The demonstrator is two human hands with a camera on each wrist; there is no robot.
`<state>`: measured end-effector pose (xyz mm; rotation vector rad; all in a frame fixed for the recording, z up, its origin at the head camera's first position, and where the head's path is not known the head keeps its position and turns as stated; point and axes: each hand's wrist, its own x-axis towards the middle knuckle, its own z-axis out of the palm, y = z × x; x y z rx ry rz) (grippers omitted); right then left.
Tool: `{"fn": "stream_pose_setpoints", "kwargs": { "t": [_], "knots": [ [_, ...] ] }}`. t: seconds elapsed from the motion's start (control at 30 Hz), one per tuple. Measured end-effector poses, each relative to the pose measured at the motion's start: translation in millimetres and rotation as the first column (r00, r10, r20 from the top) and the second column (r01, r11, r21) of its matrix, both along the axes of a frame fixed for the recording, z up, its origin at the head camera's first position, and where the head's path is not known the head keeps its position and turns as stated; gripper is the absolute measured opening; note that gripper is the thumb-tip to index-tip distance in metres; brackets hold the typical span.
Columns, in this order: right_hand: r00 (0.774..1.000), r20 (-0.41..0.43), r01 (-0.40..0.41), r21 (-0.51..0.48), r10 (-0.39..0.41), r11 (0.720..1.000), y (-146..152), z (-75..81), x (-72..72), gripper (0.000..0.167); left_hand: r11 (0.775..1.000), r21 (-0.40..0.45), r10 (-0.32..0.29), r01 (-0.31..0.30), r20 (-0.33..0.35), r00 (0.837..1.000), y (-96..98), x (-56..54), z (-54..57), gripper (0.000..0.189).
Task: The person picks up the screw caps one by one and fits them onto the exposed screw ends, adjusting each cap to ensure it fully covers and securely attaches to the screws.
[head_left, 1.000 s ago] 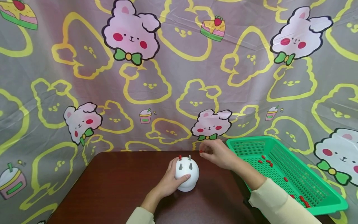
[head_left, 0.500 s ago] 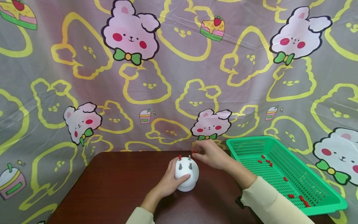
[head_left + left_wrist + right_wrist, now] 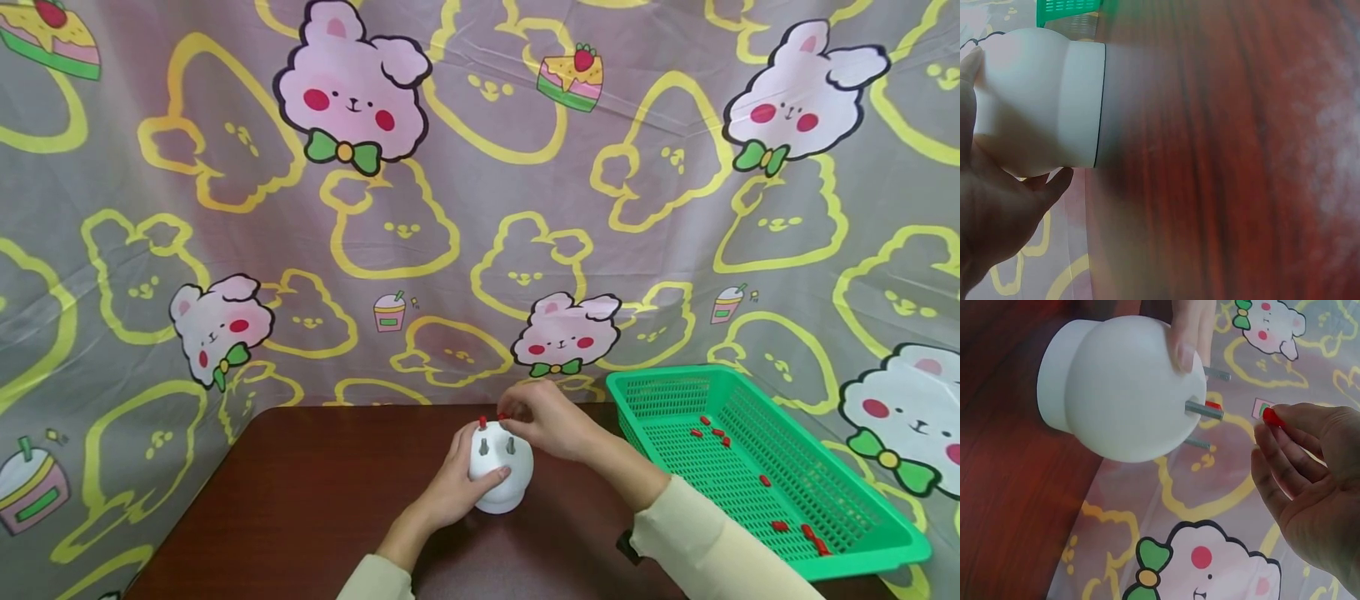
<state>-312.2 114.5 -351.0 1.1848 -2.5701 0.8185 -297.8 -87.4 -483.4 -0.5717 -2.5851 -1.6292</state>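
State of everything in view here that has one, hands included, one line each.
Globe: gripped, with pins sticking out
Left hand: gripping the globe
Right hand: pinching a cap
Held cap: off the pins
Fitted cap: on a pin
Bare pins: three, uncapped
Basket: upright, holding loose caps
Loose caps: scattered on the basket's floor
Cloth: hanging, lightly creased

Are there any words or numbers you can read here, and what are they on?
None that I can read.
The curtain has tiny marks beside its printed cups, too small to make out.
The ball, red cap and basket show no writing.
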Motion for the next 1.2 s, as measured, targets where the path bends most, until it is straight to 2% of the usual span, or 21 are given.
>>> {"fn": "stream_pose_setpoints", "kwargs": {
  "t": [0.3,0.63,1.03,1.2],
  "knots": [
    [0.999,0.03,-0.026,-0.002,0.026,1.0,-9,-8.2,-2.2,0.012,1.0,0.015,-0.013,0.013,-0.001,1.0,0.0,0.4,2.1,0.085],
    [0.998,0.023,-0.052,-0.029,0.053,0.998,-16,-20.0,-4.4,0.011,1.0,0.002,-0.009,0.008,0.006,1.0,0.0,-1.9,-1.8,0.087],
    [0.998,0.042,-0.049,-0.038,0.051,0.998,-18,-28.0,-4.4,0.013,0.999,0.03,-0.015,0.016,-0.014,1.0,0.5,1.9,1.0,0.084],
    [0.999,0.025,-0.041,-0.038,0.042,0.998,-20,-29.8,-4.6,0.012,0.999,0.033,-0.019,0.02,-0.017,1.0,-0.6,1.7,-0.2,0.084]
  ]
}}
